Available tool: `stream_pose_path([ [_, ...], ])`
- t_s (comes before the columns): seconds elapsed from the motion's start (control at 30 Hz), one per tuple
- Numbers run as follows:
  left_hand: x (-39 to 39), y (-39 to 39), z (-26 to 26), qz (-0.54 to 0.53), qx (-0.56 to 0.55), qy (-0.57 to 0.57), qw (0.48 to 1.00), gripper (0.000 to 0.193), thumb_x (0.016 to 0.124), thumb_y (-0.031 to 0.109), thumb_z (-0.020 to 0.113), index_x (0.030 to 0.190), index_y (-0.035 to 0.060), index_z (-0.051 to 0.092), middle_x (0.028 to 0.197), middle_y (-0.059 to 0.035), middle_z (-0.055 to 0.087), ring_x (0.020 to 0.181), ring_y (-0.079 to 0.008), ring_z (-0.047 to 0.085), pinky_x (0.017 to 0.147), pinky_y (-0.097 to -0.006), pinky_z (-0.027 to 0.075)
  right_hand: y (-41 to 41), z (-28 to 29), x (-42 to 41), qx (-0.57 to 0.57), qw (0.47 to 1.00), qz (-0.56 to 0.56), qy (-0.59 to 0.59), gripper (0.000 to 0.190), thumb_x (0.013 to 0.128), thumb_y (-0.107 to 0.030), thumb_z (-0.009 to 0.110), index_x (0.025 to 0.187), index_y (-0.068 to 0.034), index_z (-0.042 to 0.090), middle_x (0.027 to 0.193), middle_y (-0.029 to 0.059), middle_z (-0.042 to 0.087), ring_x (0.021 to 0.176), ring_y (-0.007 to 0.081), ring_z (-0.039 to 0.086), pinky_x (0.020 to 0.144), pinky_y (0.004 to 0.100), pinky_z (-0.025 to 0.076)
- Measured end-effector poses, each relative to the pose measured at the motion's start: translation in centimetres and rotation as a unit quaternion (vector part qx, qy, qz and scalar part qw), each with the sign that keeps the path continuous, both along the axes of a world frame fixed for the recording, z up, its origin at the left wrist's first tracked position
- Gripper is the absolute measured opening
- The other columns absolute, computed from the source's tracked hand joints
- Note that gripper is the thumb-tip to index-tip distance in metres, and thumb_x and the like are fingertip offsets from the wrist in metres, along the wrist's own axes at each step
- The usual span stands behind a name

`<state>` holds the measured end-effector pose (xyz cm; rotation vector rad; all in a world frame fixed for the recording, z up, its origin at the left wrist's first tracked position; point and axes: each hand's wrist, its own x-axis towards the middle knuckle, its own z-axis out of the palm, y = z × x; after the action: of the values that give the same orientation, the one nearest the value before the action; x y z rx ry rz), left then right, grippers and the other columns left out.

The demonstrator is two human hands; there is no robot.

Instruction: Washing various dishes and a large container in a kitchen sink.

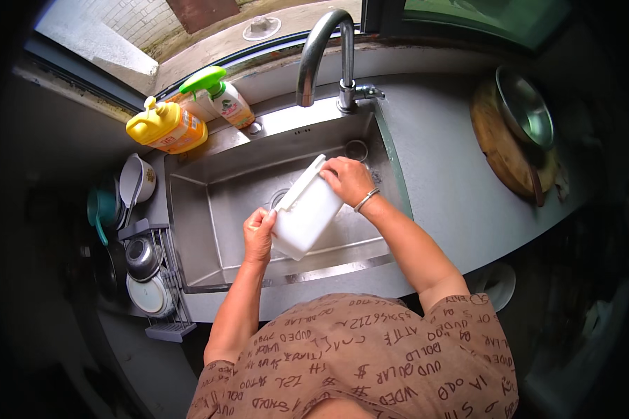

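A white plastic container, tilted on its side, is held over the stainless steel sink. My left hand grips its near left end, with the thumb on the rim. My right hand, with a metal bangle at the wrist, holds the rim near the far end; some of its fingertips are hidden. Above the sink's back edge arches a chrome faucet, and no water stream shows. Beneath the container the drain is partly covered.
A yellow pump jug and a green-topped spray bottle stand behind the sink. To the left, a dish rack holds bowls, near a white saucepan. A wooden cutting board with a metal bowl lies on the right counter.
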<state>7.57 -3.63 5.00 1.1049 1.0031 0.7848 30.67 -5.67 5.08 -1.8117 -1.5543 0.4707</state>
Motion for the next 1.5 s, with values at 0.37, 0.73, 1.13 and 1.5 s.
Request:
stream_pose_path([
  [0.37,0.8,-0.5,1.1,-0.096,0.245,0.303,0.916,0.032,0.082,0.026,0.056,0.105,0.0041,0.058,0.073,-0.017,0.063,0.065,-0.0188,0.062,0.058,-0.0312,0.046,-1.7,0.4,-4.9,0.038,0.995,0.096,0.016,0.009,0.075,-0.017,0.058,0.081,-0.011,0.061,0.079,0.0077,0.058,0.071,0.0278,0.058,0.062,0.0375,0.048],
  [0.73,0.1,0.2,0.2,-0.093,0.247,0.281,0.923,0.03,0.081,0.028,0.057,0.102,0.0066,0.059,0.069,-0.0158,0.062,0.061,-0.0251,0.062,0.057,-0.0329,0.046,0.9,-0.9,-4.0,0.047,0.997,0.056,0.011,0.006,0.076,-0.016,0.057,0.079,-0.015,0.062,0.08,0.0075,0.055,0.069,0.0297,0.058,0.061,0.0412,0.048],
  [1.13,0.4,0.6,0.9,-0.101,0.244,0.311,0.913,0.029,0.08,0.028,0.058,0.099,0.0067,0.061,0.067,-0.0154,0.062,0.058,-0.0236,0.062,0.055,-0.032,0.046,1.5,-1.7,-3.4,0.042,0.999,-0.014,0.012,0.005,0.076,-0.016,0.057,0.08,-0.014,0.06,0.08,0.0068,0.054,0.07,0.0294,0.059,0.063,0.0408,0.048],
  [1.5,-0.4,0.4,0.0,-0.095,0.259,0.281,0.919,0.029,0.081,0.026,0.058,0.1,0.005,0.06,0.068,-0.0158,0.062,0.057,-0.022,0.061,0.055,-0.0313,0.046,1.1,-0.9,-3.8,0.043,0.999,-0.015,0.026,0.005,0.076,-0.017,0.058,0.08,-0.015,0.06,0.081,0.0067,0.054,0.071,0.0293,0.059,0.061,0.0412,0.048],
])
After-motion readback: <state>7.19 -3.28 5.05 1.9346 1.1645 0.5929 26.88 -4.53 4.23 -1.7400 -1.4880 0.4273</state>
